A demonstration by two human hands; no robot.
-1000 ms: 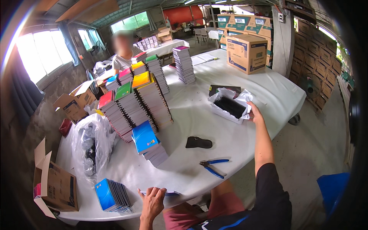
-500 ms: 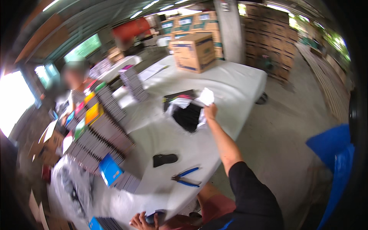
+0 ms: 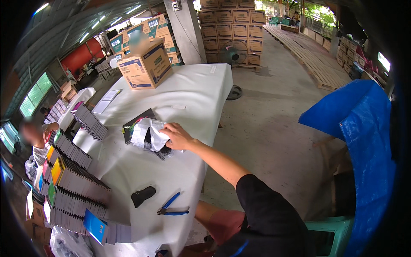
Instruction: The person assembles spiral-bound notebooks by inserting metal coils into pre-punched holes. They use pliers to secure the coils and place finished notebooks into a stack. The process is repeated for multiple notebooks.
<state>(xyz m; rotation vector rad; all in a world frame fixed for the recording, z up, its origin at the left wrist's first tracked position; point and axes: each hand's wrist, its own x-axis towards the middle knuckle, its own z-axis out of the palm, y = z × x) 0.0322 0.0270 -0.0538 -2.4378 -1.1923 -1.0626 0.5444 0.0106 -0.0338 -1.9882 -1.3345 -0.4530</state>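
While the white-covered worktop (image 3: 199, 100) stretches beneath the cardboard carton (image 3: 147, 70) and well to its right, a blue plastic sheet (image 3: 368, 124) hangs off to the right of that carton, well apart from it and nearer the person. A co-worker (image 3: 41, 152) in a striped top stands to the left of the carton, partly hidden by notebooks. The carton itself rests upright near the far end of the worktop. Tall stacks of spiral-bound notebooks (image 3: 81, 177), some with yellow or green covers, fill the area left of the carton and closer to the person; a separate, leaning stack with a purple top (image 3: 90, 122) is nearer to the carton.

On the person's side of the carton, the crumpled white wrapping (image 3: 141, 132) lies on the worktop, with black contents (image 3: 164, 150) showing through it, too jumbled to identify. A flat dark case (image 3: 143, 115) sits partly under it, toward the carton. The right hand (image 3: 177, 137) has its fingers closed on the wrapping's right edge. The left hand is outside the view, so its fingers cannot be judged.

Farther from the carton, toward the person, lie blue-handled pliers (image 3: 173, 199), handles spread, and just to their left a black pouch (image 3: 143, 196).
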